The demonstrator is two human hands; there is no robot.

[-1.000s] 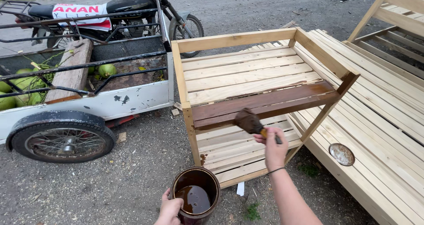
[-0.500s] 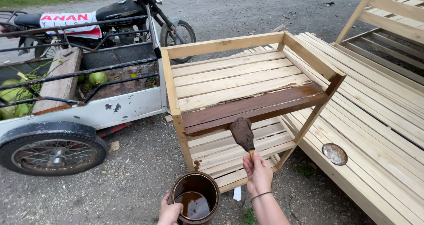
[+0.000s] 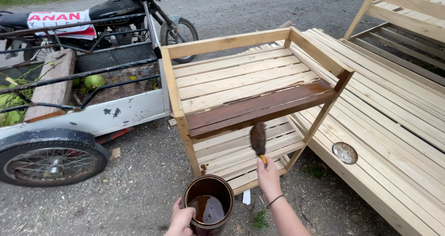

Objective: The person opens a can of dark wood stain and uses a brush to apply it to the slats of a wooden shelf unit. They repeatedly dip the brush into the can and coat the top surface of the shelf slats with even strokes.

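My right hand (image 3: pixel 269 176) grips the handle of a paintbrush (image 3: pixel 258 139) whose dark, stain-soaked bristles point up, just in front of a slatted wooden shelf unit (image 3: pixel 232 78). The front slats of the unit's upper shelf are stained dark brown (image 3: pixel 259 106); the other slats are bare pale wood. My left hand (image 3: pixel 180 220) holds a round can of brown stain (image 3: pixel 207 204) by its rim, low in front of the unit. The brush hangs above and to the right of the can.
A motorcycle (image 3: pixel 120 13) with a metal sidecar cart (image 3: pixel 83 101) stands at left, carrying green coconuts (image 3: pixel 94 81) and a plank. Pale slatted wooden frames (image 3: pixel 394 120) lie at right, with a round lid (image 3: pixel 345 152) on one. Gravel ground all around.
My right hand has drawn the brush back from the stained slat, leftward and toward the can, turning the bristles upward. The view has shifted slightly.
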